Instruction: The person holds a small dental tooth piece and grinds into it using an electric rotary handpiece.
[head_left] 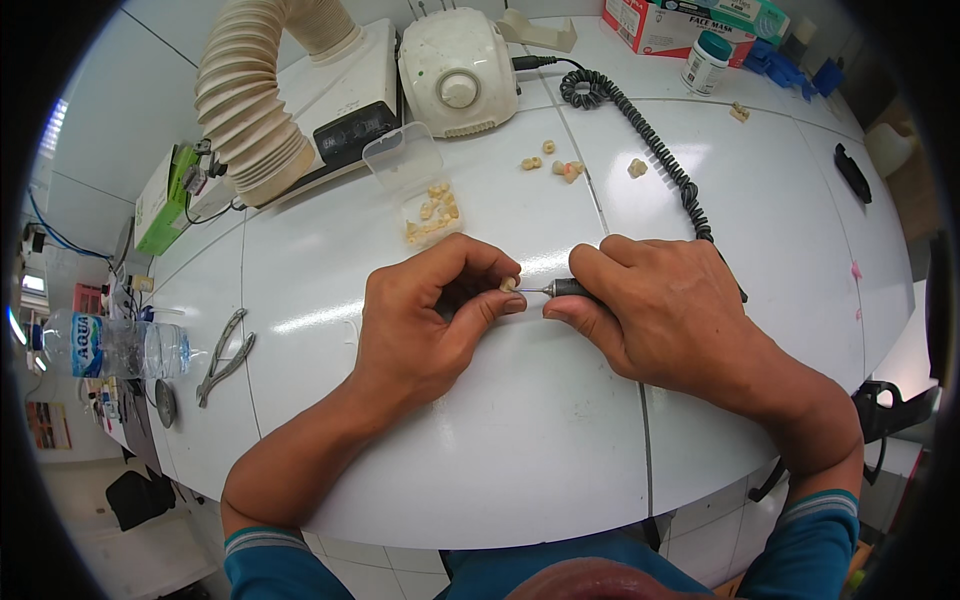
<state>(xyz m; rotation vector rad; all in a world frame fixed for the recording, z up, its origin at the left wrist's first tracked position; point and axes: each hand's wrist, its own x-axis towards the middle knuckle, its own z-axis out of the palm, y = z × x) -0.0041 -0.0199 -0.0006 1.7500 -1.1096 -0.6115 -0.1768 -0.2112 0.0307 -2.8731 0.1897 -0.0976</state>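
Note:
My left hand [430,305] pinches a small cream tooth crown [509,285] between thumb and forefinger, a little above the white table. My right hand [660,305] grips a dark rotary handpiece [570,288], its thin bur pointing left. The bur's tip meets the crown, or comes very close to it; I cannot tell which. A coiled black cord [655,135] runs from behind my right hand to a cream control unit [458,75]. Just beyond my left hand stands an open clear plastic box [432,215] with several tooth-coloured pieces in it.
Several loose crowns [568,170] lie past my hands. A ribbed suction hose [250,110] bends down at the back left. To the left are metal pliers [226,358] and a plastic water bottle [120,345] on its side. A white jar [706,65] stands at the back right.

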